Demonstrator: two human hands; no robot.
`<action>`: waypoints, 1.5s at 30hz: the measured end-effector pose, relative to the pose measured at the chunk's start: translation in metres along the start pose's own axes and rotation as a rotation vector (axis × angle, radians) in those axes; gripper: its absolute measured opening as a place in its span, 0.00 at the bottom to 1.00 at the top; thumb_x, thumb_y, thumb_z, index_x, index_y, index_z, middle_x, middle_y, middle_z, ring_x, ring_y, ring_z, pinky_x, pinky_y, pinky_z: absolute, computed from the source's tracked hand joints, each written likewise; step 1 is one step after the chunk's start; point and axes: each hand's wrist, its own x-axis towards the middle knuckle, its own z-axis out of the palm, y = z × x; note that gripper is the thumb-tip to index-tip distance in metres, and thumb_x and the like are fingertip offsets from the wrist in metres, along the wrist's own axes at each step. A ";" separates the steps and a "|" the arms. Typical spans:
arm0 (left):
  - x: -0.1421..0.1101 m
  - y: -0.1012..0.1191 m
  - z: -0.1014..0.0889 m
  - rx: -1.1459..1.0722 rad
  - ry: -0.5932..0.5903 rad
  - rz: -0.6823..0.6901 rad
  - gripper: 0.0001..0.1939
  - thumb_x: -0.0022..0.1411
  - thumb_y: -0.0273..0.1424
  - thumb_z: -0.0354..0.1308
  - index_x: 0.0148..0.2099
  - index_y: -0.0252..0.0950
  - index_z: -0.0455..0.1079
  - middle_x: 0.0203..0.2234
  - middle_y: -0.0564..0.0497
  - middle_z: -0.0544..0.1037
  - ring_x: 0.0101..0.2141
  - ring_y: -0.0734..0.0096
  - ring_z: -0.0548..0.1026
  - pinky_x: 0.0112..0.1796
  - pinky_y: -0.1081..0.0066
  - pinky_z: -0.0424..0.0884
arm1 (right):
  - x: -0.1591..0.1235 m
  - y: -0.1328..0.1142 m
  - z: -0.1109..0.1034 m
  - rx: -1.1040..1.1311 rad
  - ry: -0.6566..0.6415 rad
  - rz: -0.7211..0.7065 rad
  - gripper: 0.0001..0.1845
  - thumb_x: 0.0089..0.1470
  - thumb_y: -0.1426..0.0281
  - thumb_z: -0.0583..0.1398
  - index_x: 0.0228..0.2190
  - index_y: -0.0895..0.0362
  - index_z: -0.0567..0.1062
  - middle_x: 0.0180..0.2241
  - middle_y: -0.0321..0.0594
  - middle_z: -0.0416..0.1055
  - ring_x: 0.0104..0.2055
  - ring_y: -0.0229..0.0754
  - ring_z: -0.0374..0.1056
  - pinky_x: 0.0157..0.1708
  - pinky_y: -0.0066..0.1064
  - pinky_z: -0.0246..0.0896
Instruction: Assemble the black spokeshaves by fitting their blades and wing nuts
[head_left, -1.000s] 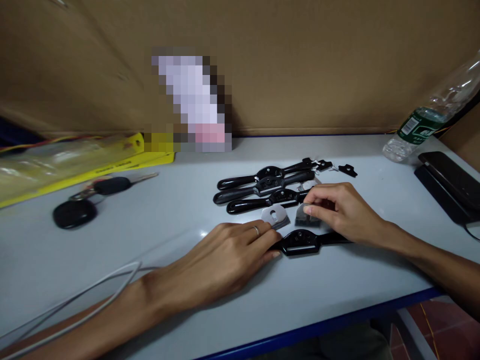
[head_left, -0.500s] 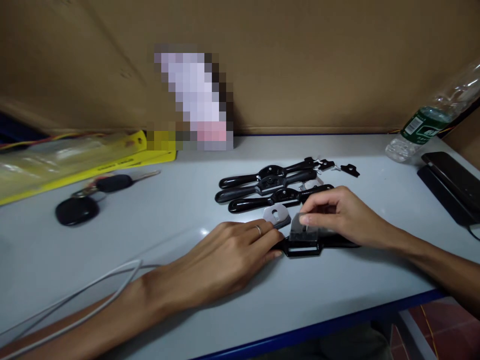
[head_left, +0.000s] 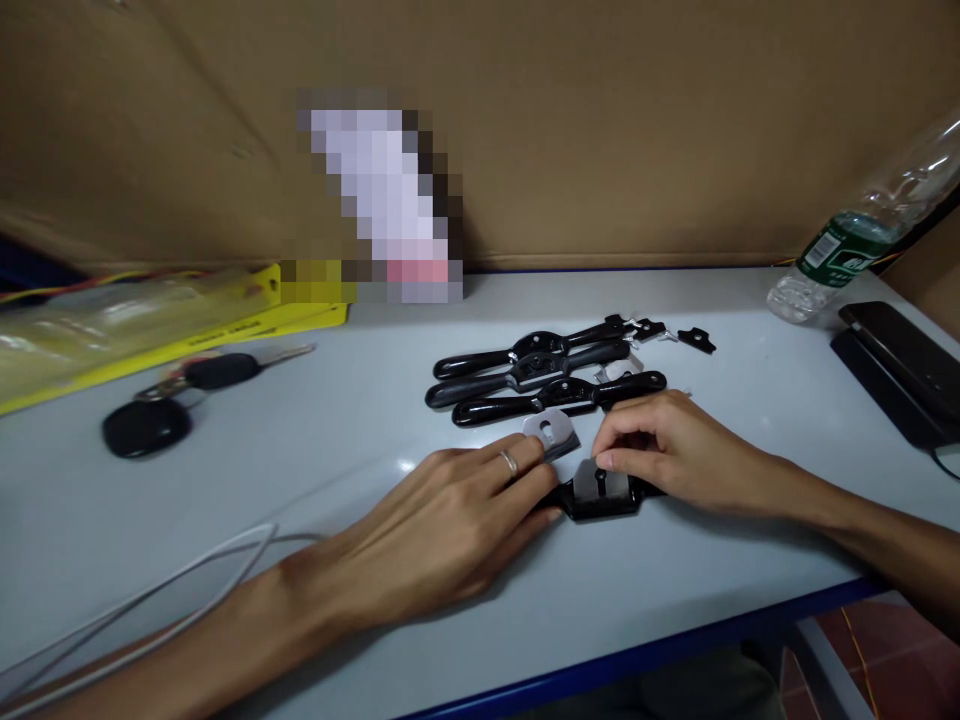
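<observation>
Here, the right hand (head_left: pixel 645 445) pinches the top edge of a grey slotted metal blade (head_left: pixel 615 486) set over the middle of a glossy black two-handled metal tool body (head_left: pixel 604 510), whose left handle the left hand (head_left: pixel 457 510) grips. Farther off, three similar black tool bodies (head_left: pixel 495 411) lie on the white table (head_left: pixel 750 580).

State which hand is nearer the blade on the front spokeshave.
Right. The right hand has its fingertips at the far edge of the blade; the left hand is left of it, holding the front spokeshave.
</observation>
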 end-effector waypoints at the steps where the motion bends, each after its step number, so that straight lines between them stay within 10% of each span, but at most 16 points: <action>1: 0.000 0.000 0.000 0.014 0.001 0.004 0.14 0.77 0.31 0.43 0.43 0.34 0.69 0.32 0.48 0.74 0.28 0.66 0.73 0.25 0.69 0.69 | 0.000 0.000 0.000 -0.009 -0.002 -0.006 0.09 0.58 0.78 0.63 0.28 0.56 0.79 0.26 0.32 0.73 0.29 0.35 0.65 0.33 0.30 0.55; 25: -0.001 -0.001 0.000 -0.043 -0.044 -0.039 0.13 0.76 0.31 0.45 0.44 0.35 0.70 0.34 0.49 0.73 0.28 0.68 0.73 0.25 0.69 0.69 | 0.000 0.001 0.002 -0.050 0.009 -0.046 0.09 0.59 0.76 0.61 0.29 0.56 0.79 0.28 0.35 0.76 0.30 0.36 0.67 0.34 0.31 0.56; 31: -0.002 -0.001 0.000 -0.053 -0.037 -0.037 0.12 0.76 0.31 0.44 0.46 0.34 0.69 0.35 0.49 0.73 0.30 0.67 0.75 0.26 0.68 0.71 | -0.009 -0.008 -0.031 -0.029 0.379 -0.088 0.10 0.62 0.68 0.61 0.29 0.55 0.78 0.28 0.35 0.76 0.29 0.38 0.66 0.30 0.31 0.57; 37: -0.001 -0.002 0.000 -0.058 -0.038 -0.027 0.12 0.76 0.30 0.45 0.47 0.34 0.69 0.35 0.48 0.74 0.29 0.66 0.75 0.26 0.67 0.72 | -0.010 0.017 -0.083 -0.529 0.790 0.004 0.08 0.58 0.70 0.62 0.28 0.55 0.79 0.25 0.37 0.74 0.26 0.40 0.64 0.31 0.36 0.55; 45: -0.001 -0.002 0.001 -0.046 -0.028 -0.007 0.12 0.76 0.30 0.44 0.47 0.34 0.69 0.35 0.49 0.74 0.31 0.65 0.76 0.27 0.66 0.73 | 0.005 0.049 -0.092 -0.811 0.462 0.371 0.13 0.59 0.68 0.58 0.41 0.53 0.83 0.36 0.42 0.81 0.38 0.51 0.74 0.34 0.37 0.57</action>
